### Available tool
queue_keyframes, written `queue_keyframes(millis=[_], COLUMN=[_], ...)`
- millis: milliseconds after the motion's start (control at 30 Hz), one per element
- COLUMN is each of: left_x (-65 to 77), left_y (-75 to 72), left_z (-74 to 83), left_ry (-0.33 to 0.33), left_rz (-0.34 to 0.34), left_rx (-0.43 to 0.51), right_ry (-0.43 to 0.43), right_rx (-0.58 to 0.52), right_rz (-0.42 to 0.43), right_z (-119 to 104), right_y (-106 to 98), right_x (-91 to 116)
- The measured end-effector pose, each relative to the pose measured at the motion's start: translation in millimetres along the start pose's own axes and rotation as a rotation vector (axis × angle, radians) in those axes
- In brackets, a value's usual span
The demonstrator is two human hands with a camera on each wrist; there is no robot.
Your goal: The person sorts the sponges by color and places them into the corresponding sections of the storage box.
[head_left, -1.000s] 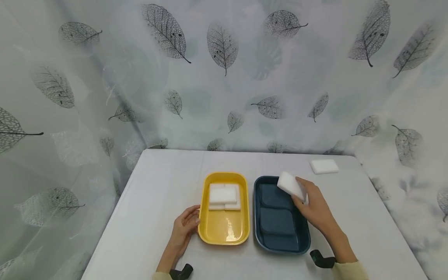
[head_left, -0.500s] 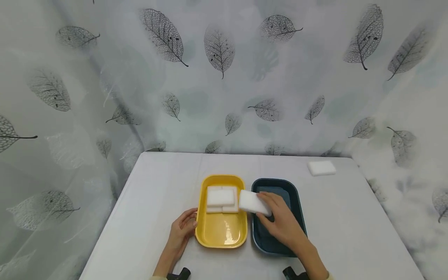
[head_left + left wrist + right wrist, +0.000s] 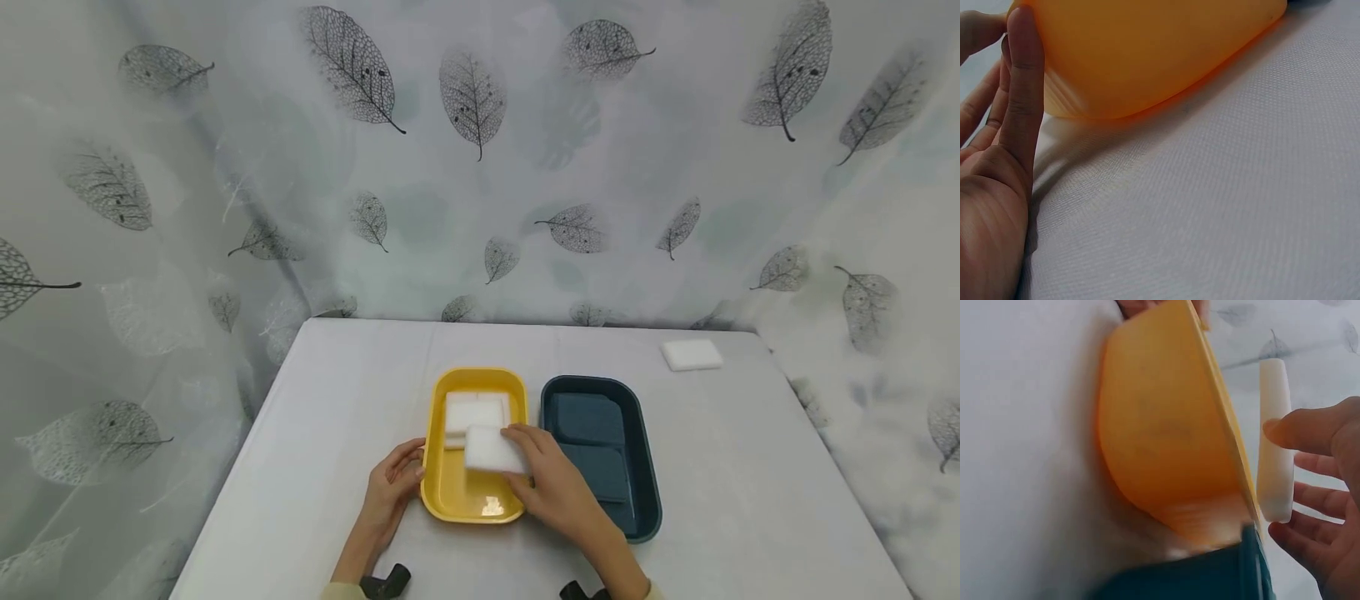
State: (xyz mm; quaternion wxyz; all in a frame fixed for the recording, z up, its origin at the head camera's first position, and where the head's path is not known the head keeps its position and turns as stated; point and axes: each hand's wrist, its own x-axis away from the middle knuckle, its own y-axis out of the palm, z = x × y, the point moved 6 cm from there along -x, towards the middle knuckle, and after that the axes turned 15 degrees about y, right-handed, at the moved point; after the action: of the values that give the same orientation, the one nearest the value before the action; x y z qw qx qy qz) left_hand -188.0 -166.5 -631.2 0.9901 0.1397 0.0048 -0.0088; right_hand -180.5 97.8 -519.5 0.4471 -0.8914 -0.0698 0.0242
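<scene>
My right hand [image 3: 555, 479] pinches a white sponge [image 3: 491, 450] over the yellow tray [image 3: 450, 502]. In the right wrist view, the thumb is on one face of the held sponge [image 3: 1274, 469] and the fingers are behind it, just above the tray's rim. At the tray's left side, my left hand [image 3: 393, 483] holds the rim. The left wrist view has a finger [image 3: 1025, 81] upright against the tray's translucent outer wall [image 3: 1141, 50]. Several white sponges [image 3: 468, 410] lie overlapping in the far half of the tray, partly covered by the held one.
A dark blue tray [image 3: 651, 487] with shallow recesses in its floor stands close on the right of the yellow one. Another white sponge [image 3: 692, 355] lies near the table's far right corner. Behind the white table [image 3: 750, 467] hangs a leaf-patterned curtain [image 3: 465, 183].
My right hand has carried the sponge leftward from above the blue tray to above the yellow tray. The left hand has stayed at the yellow rim.
</scene>
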Motion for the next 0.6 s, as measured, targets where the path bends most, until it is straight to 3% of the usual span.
queue_keyframes(millis=[300, 600], left_x=[-1.3, -1.8], left_y=[2.3, 1.3], left_z=[5.1, 2.4], left_ry=[0.012, -0.002], left_rz=[-0.016, 0.000], left_rx=[0.017, 0.018], right_ry=[-0.120, -0.153], right_rx=[0.157, 0.261], right_rz=[0.060, -0.009], right_z=[-15.5, -26.6], right_y=[18.4, 45.7], right_x=[2.8, 2.1])
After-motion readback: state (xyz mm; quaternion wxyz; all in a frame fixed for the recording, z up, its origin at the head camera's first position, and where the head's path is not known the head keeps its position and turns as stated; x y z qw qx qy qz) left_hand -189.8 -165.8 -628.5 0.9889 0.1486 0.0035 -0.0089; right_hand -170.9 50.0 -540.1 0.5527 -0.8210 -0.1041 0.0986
